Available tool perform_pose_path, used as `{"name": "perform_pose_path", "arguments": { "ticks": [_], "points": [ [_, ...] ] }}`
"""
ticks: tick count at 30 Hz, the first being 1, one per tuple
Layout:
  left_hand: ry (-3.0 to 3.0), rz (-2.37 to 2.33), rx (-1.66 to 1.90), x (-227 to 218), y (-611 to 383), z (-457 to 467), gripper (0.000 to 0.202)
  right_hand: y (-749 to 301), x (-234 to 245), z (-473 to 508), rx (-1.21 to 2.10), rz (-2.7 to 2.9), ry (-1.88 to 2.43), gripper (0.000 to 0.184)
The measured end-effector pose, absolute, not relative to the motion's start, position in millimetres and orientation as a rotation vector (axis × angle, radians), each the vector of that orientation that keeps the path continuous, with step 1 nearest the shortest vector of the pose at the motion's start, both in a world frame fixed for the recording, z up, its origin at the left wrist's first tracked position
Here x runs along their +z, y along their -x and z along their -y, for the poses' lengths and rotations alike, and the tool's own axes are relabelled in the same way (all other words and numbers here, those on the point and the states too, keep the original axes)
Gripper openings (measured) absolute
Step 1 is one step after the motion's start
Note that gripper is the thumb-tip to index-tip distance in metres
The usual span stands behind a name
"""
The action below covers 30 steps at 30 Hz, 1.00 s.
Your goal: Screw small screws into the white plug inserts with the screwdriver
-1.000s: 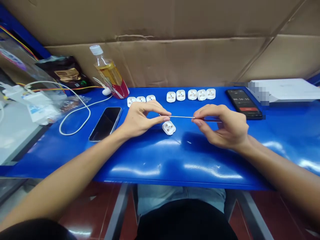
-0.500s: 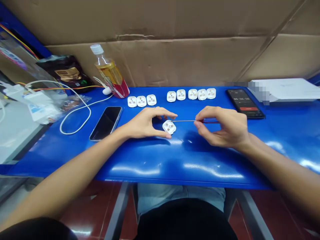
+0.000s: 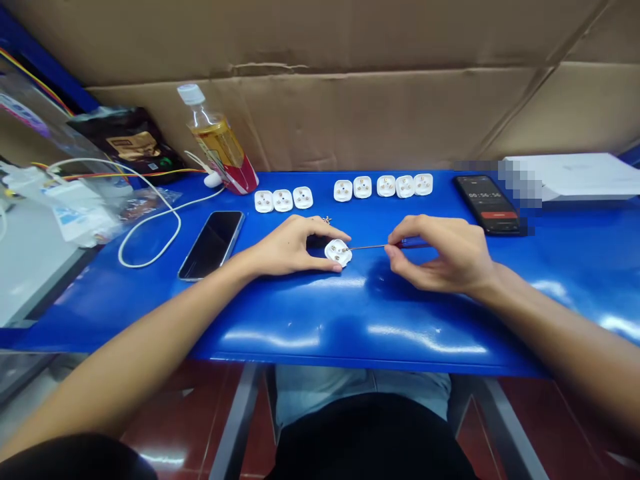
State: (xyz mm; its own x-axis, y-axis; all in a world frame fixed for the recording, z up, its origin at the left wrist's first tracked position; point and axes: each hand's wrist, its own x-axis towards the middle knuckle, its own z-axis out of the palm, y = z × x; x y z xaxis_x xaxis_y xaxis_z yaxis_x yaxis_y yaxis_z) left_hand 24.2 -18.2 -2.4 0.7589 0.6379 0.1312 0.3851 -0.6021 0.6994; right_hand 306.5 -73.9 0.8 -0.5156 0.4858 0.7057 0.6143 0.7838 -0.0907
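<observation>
My left hand [image 3: 305, 247] holds a small white plastic plug housing [image 3: 336, 256] at the table's middle, thumb on its near edge and index finger along its far edge. Metal terminals show inside the housing. Between the thumb and fingers of my right hand [image 3: 435, 257] is a slim screwdriver [image 3: 367, 247], its dark reddish handle partly hidden by the hand. The thin shaft points left, and its tip meets the right-hand terminal of the housing. Just beyond my left index finger lies a little heap of tiny metal parts [image 3: 327, 220], likely screws.
Behind my hands stand several similar white housings [image 3: 343, 191] in a row. A dark phone [image 3: 213, 245] and a drink bottle [image 3: 225, 150] are on the left, near a white cable [image 3: 150, 265]. To the right are a phone showing a timer [image 3: 487, 203] and a white box [image 3: 580, 177].
The screwdriver tip has shifted from the housing's far edge to its right-hand terminal. My left index finger has come down closer around the housing, uncovering the tiny metal parts behind it.
</observation>
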Motion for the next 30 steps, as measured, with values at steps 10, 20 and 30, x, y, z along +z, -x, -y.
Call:
{"name": "perform_pose_path", "arguments": {
  "ticks": [10, 20, 30],
  "points": [
    [-2.281, -0.753, 0.495, -3.2, -23.7, 17.2, 0.05, -306.1, 0.5, 73.3, -0.215, 2.247, 0.828, 0.01],
    [-2.259, -0.779, 0.484, -2.6, -25.1, 18.7, 0.051, -305.8, 1.8, 74.1, -0.196, 2.269, 0.835, 0.01],
    [-2.254, -0.842, 0.524, -5.8, -27.9, 20.3, 0.052, -307.4, 0.9, 73.7, -0.216, 2.248, 0.877, 0.006]
  ]
}}
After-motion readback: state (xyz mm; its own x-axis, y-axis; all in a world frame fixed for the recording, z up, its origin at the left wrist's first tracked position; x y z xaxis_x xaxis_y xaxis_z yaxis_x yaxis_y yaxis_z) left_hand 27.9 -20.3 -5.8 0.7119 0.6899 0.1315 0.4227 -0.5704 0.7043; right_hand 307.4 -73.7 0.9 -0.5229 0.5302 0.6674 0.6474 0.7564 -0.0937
